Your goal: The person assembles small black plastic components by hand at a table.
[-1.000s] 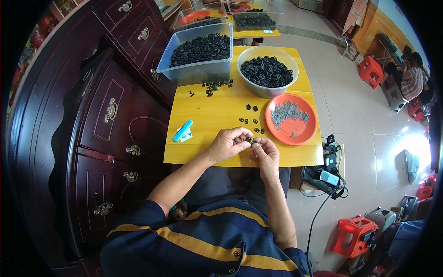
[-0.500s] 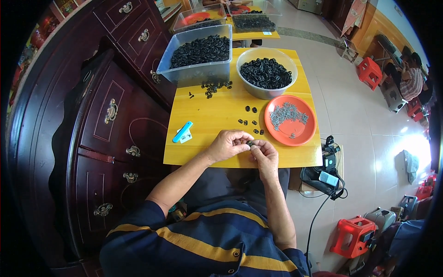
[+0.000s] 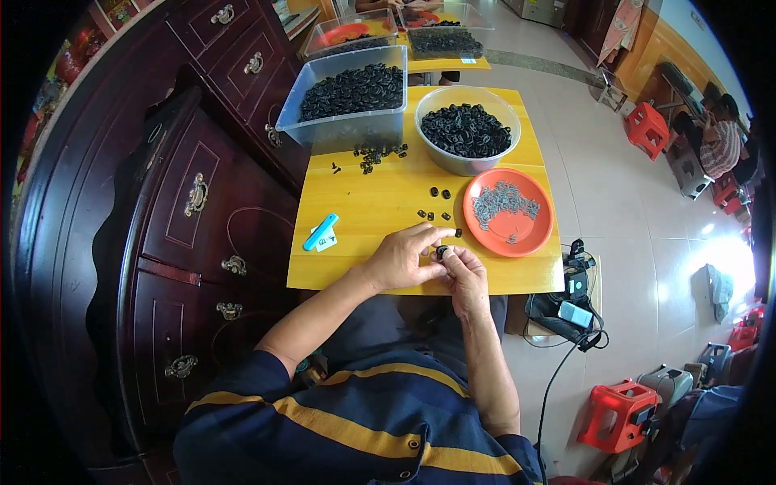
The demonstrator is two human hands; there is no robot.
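Near the front edge of the yellow table, my right hand pinches a small black oval part between thumb and fingers. Beside it, my left hand is open, its index finger stretched forward and its thumb apart from it below. That fingertip reaches close to a loose black part on the table; whether they touch I cannot tell. Farther up lie several more small black parts. To their right sits an orange-red plate with a pile of small grey metal pieces.
A round translucent tub and a clear rectangular bin, both full of black parts, stand at the back. Loose black pieces lie before the bin. A blue-handled tool rests at left. Dark drawers flank the table.
My left hand has let go of the part held by both hands. Its index finger now stretches forward toward a loose part. The right hand still pinches its part.
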